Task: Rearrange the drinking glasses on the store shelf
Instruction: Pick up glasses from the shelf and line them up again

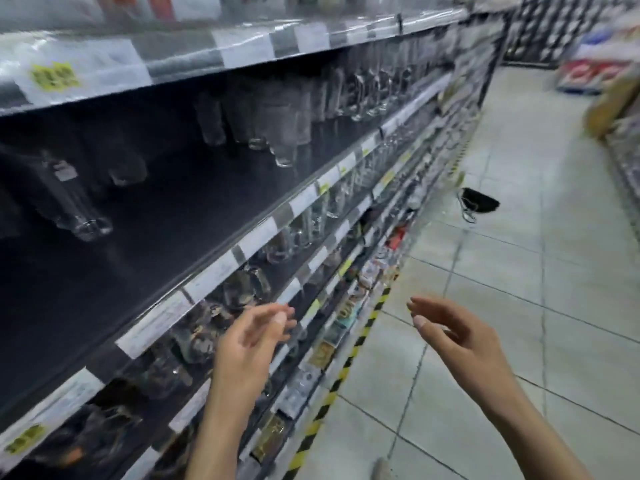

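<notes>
Two hands in frame; does either hold anything? (Desk)

Neither. The left hand reaches toward the lower shelf with fingers loosely spread, close to the squat glassware there, though motion blur hides whether it touches. The right hand hangs open over the tiled floor, fingers relaxed, well apart from the shelving. (Caption writer)

Where do the drinking glasses stand, and how far along does the job look? (Desk)

Most tall drinking glasses crowd the right of the middle shelf; a lone glass and one or two more stand apart at the left, with a wide bare stretch of dark deck between. Judged from that gap and the empty hands, the rearranging seems early or between moves, with most of the spacing left to do. (Caption writer)

Materials? (Desk)

Clear, smooth glass: straight-sided tumblers above, shorter rounded pieces below, too blurred to tell whether they have handles. The deck looks matt black; clear plastic price strips carry white and yellow tickets. Pale glossy tiles, yellow-and-black striped tape along the base, and a soft black bag lying on the floor farther up the aisle. (Caption writer)
</notes>
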{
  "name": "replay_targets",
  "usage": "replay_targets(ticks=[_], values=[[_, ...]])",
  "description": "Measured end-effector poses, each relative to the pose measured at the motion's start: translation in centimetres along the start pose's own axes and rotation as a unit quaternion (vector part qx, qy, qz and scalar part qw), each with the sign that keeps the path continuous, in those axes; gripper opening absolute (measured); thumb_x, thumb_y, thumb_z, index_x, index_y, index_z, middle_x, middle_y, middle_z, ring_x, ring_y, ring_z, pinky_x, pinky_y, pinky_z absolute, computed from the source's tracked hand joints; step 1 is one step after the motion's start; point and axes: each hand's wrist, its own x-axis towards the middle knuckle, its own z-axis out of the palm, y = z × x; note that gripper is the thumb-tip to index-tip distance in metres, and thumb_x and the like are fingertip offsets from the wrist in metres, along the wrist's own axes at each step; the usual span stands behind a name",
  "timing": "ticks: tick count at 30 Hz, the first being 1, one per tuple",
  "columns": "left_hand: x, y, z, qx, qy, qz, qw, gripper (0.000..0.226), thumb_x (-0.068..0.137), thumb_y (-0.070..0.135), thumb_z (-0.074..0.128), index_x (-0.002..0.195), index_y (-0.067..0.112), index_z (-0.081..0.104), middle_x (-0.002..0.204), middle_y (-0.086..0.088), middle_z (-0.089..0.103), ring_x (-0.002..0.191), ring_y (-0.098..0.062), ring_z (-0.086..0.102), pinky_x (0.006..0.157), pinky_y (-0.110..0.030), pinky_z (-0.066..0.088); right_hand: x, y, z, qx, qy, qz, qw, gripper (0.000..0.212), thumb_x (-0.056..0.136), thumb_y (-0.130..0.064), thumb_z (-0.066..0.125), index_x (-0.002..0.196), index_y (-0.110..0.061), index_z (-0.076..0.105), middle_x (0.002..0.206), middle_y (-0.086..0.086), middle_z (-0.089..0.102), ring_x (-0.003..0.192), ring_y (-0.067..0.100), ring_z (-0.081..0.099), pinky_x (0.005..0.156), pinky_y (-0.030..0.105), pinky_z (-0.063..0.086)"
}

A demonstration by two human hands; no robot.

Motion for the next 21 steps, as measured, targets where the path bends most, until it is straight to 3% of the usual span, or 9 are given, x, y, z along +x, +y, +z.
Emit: replay_targets(ticks=[5,8,11,16,21], values=[[1.2,-0.8,6.2,0.017,-0.082,-0.017,0.996,0.016,0.092,0.023,0.06,0.099,0.017,0.073,0.098,0.002,0.076,0.092,-0.016,0.073,0.084,-0.035,0.058,0.1,3.5,-5.0,0.007,0.069,0.034,0.997,0.018,0.089,-0.02,0.071,0.103,-0.03,0.074,0.103,-0.014,0.075,0.1,-0.001,0.068,0.077,0.009,0.049],[2.5,-1.3,9.9,0.042,-0.122,-0.023,0.991,0.024,0.086,0.034,0.061,0.101,0.02,0.074,0.099,0.004,0.076,0.094,-0.015,0.072,0.085,-0.035,0.058,1.8,5.4,-7.2,0.014,0.079,0.048,0.996,0.016,0.089,-0.02,0.07,0.102,-0.028,0.074,0.103,-0.013,0.075,0.101,0.001,0.068,0.077,0.009,0.05],[4.7,-1.8,13.8,0.059,-0.142,-0.029,0.988,0.017,0.091,0.025,0.064,0.103,0.018,0.073,0.098,0.004,0.076,0.093,-0.012,0.072,0.083,-0.03,0.059,5.2,7.1,-9.4,0.021,0.083,0.052,0.995,0.015,0.089,-0.019,0.07,0.102,-0.026,0.074,0.104,-0.013,0.075,0.102,0.001,0.068,0.079,0.013,0.051],[9.7,-1.2,20.7,0.067,-0.128,-0.049,0.988,0.013,0.094,0.017,0.062,0.1,0.019,0.073,0.096,0.006,0.076,0.091,-0.009,0.072,0.075,-0.019,0.055,13.1,9.2,-13.2,0.041,0.06,0.067,0.995,0.013,0.089,-0.017,0.071,0.098,-0.025,0.076,0.101,-0.013,0.075,0.099,0.003,0.069,0.078,0.008,0.05],[14.7,-0.1,26.3,0.064,-0.07,-0.057,0.994,0.015,0.096,0.021,0.059,0.101,0.022,0.073,0.093,0.008,0.076,0.086,-0.005,0.071,0.06,-0.012,0.048,22.0,9.5,-16.4,0.035,-0.008,0.055,0.998,0.013,0.088,-0.015,0.071,0.096,-0.024,0.077,0.099,-0.011,0.076,0.095,0.003,0.07,0.079,0.012,0.052]])
